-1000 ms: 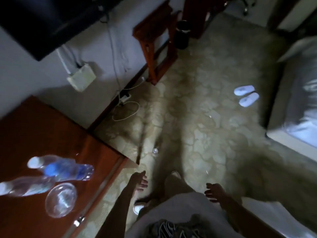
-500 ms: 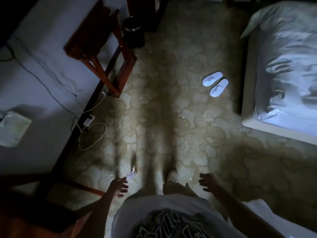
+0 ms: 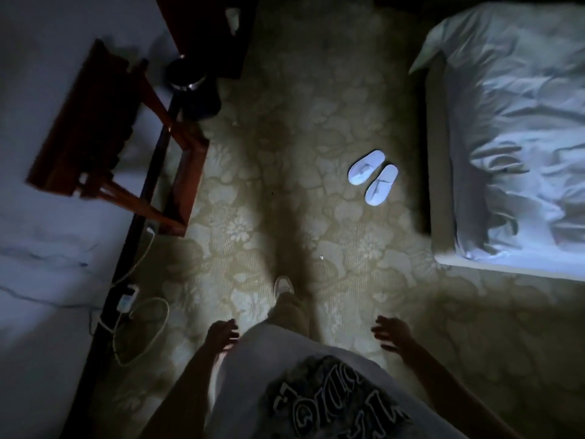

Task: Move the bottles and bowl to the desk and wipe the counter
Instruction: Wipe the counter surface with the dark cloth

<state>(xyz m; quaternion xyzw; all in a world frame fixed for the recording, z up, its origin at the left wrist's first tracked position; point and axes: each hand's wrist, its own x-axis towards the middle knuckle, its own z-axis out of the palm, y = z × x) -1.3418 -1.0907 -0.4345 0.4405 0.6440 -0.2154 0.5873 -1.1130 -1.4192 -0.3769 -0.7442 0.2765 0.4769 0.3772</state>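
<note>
No bottle, bowl or counter is in view now; I look down at a patterned carpet. My left hand (image 3: 221,335) hangs at my side with loosely curled fingers and holds nothing. My right hand (image 3: 391,335) is out to the right, fingers spread and relaxed, also holding nothing. One shoe tip (image 3: 282,285) shows on the carpet ahead of my body.
A folding wooden luggage rack (image 3: 104,137) stands against the left wall, with a dark bin (image 3: 188,77) behind it. A white cable and charger (image 3: 128,299) lie by the skirting. White slippers (image 3: 373,175) sit beside a bed (image 3: 506,137) at right.
The view has swung away from the wooden top with the two bottles and the bowl; they have left the frame. I have walked forward along the carpet, hands still holding nothing.
</note>
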